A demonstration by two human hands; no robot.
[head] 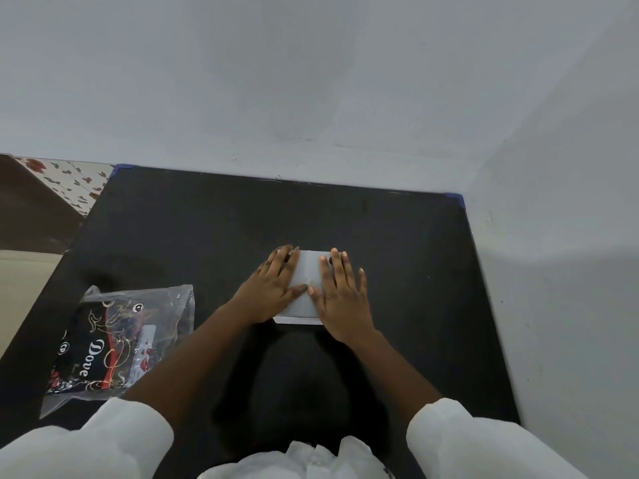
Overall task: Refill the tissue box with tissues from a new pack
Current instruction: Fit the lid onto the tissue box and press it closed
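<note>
A white stack of tissues [307, 271] lies flat in the middle of the black table [207, 219]. My left hand [273, 288] rests palm down on its left half, fingers spread. Pressed flat on the right half is my right hand [340, 295], its thumb tip nearly meeting the left thumb. Only a middle strip and the near edge of the stack show between the hands. The torn clear plastic pack [117, 340], printed black and red with "Dove", lies at the table's left front. No tissue box is visible.
A pale wall runs behind the table and along its right side. Blue tape marks the table's two far corners [454, 198]. Floral tiles and a dark floor area [52, 191] lie beyond the left edge.
</note>
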